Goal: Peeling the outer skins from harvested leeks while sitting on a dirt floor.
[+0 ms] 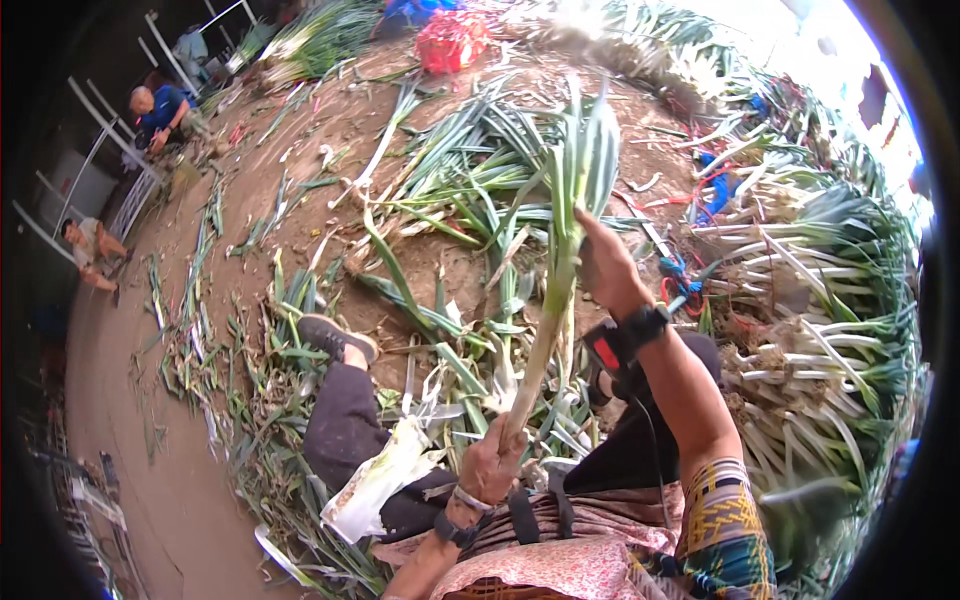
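Note:
A long leek (545,345) stands slanted across my lap, its pale base low and its green leaves fanned out at the top. My left hand (490,462) is closed round the base. Higher up, my right hand (606,262) grips the stalk just below the leaves. Across my left thigh lies a pale, torn leek sheath (380,480). Beyond my hands, loose green leeks (470,165) are heaped on the bare soil. A dark device with a red part (604,347) sits by my right wrist.
Many white-stalked leeks (800,270) are stacked along the right side. Blue strap (715,190) and red string lie beside them. Leaf scraps (270,420) litter the ground around my left shoe (335,337). A red bundle (450,42) is at the back; two people sit far left.

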`<state>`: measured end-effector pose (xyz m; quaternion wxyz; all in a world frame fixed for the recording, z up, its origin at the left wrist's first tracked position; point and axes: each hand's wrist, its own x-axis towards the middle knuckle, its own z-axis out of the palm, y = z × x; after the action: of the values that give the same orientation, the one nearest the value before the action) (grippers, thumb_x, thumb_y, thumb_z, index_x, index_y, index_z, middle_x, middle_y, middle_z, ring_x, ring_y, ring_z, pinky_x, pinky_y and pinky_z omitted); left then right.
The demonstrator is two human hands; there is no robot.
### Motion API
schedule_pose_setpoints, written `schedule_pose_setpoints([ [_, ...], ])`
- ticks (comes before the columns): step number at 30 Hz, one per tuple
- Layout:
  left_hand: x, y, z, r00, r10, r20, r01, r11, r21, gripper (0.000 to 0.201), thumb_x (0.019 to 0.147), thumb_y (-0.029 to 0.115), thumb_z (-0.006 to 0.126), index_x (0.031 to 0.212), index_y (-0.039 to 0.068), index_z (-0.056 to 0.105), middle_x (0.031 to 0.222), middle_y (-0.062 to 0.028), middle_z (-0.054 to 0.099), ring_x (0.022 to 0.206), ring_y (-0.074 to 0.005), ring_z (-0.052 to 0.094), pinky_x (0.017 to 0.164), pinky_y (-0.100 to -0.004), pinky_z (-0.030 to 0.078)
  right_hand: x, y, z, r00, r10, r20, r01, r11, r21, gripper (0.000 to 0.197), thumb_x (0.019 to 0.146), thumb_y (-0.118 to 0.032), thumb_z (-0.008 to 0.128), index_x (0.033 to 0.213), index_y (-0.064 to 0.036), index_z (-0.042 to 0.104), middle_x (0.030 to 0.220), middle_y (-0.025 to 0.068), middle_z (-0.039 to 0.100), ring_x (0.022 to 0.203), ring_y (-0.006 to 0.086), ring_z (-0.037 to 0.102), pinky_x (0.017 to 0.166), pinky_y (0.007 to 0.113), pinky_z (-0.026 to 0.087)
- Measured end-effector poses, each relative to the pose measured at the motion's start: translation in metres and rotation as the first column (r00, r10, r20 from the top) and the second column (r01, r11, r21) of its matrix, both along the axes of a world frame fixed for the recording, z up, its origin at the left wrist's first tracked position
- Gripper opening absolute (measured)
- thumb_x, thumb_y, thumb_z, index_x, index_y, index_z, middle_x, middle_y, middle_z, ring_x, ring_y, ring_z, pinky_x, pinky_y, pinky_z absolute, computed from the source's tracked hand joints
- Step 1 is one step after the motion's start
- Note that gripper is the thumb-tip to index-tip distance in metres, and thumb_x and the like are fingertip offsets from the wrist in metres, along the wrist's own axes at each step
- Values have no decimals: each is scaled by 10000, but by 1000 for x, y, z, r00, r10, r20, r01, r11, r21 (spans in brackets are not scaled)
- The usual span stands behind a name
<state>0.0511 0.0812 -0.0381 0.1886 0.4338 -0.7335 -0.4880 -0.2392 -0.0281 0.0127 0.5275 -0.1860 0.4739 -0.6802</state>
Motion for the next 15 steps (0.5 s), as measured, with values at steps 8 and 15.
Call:
schedule_pose_setpoints([
  [8,-79,-82,27,992,-114,-53,91,941,-326,555,881,472,487,1162,-6,497,990,-193,556,860,-271,563,684,-371,464,8,25,16,914,-267,304,341,914,-222,257,868,-246,590,1033,-50,569,795,38,596,617,137,571,537,278,482],
  [15,-191,-106,60,927,-58,-369,29,996,-84,381,913,354,494,1023,-7,544,788,-95,600,656,-220,569,590,-348,442,14,40,25,879,-435,193,473,843,-255,186,850,-163,619,973,-24,603,804,5,596,634,65,535,544,206,432],
])
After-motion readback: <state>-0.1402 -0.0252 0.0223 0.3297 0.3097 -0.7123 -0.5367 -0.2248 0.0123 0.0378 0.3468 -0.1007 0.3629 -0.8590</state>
